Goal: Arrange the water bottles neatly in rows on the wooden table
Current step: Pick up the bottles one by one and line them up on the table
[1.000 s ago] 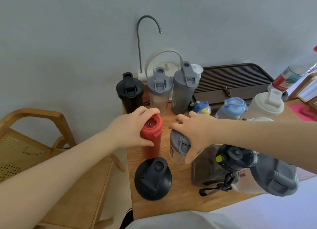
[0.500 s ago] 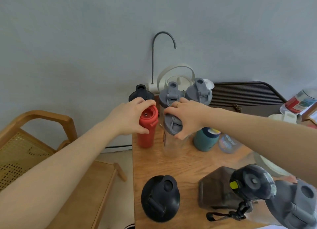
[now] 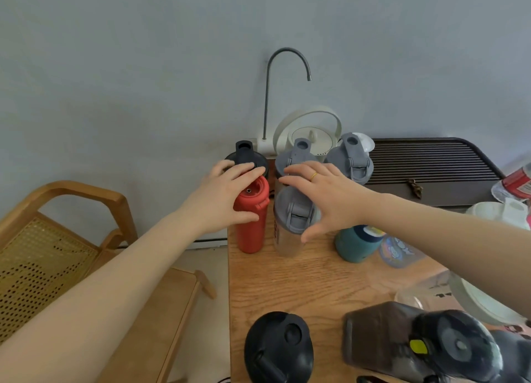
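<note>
My left hand reaches in from the lower left, forearm stretched out, fingers draped over the cap of the red bottle and thumb pressed to its near side, so it grips the bottle, which stands upright near the bench's left edge. My right hand comes in from the right, palm down and fingers spread open above the grey-lidded clear bottle; only the thumb seems to brush its lid. That bottle stands just beside the red one. Behind them, along the bench's far edge, stand a black bottle and two grey bottles. A black-lidded bottle sits at the near edge.
</note>
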Demonstrator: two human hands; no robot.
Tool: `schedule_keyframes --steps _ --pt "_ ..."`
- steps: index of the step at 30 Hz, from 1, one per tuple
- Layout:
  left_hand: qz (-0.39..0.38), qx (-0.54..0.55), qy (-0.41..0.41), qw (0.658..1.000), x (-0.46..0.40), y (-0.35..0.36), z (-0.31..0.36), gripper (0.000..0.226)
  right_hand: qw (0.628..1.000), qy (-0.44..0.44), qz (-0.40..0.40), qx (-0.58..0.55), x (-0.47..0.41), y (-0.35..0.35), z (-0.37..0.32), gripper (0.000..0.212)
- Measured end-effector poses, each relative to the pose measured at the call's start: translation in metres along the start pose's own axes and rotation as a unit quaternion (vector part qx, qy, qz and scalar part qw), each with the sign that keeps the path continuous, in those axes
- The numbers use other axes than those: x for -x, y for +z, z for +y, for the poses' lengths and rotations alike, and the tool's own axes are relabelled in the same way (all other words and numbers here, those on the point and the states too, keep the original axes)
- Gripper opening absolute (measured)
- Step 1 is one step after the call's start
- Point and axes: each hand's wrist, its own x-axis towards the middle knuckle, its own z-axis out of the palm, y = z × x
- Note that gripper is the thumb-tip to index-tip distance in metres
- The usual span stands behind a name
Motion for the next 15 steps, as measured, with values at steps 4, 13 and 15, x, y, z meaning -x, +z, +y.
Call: schedule_keyframes --steps 4,13,15 --pt "0.008 0.024 -0.012 1.000 0.000 0.005 0.001 0.084 0.998 0.039 0.041 0.011 0.005 0.006 -0.005 0.091" --pt "0.011 0.128 0.022 0.991 0.006 0.009 0.008 0.072 0.997 -0.028 0.020 -0.064 0.001 0.005 -0.001 0.045" --pt "0.013 0.120 0.024 0.992 0.009 0.009 0.010 0.072 0.995 -0.044 0.035 -0.077 0.003 0.005 0.000 0.041"
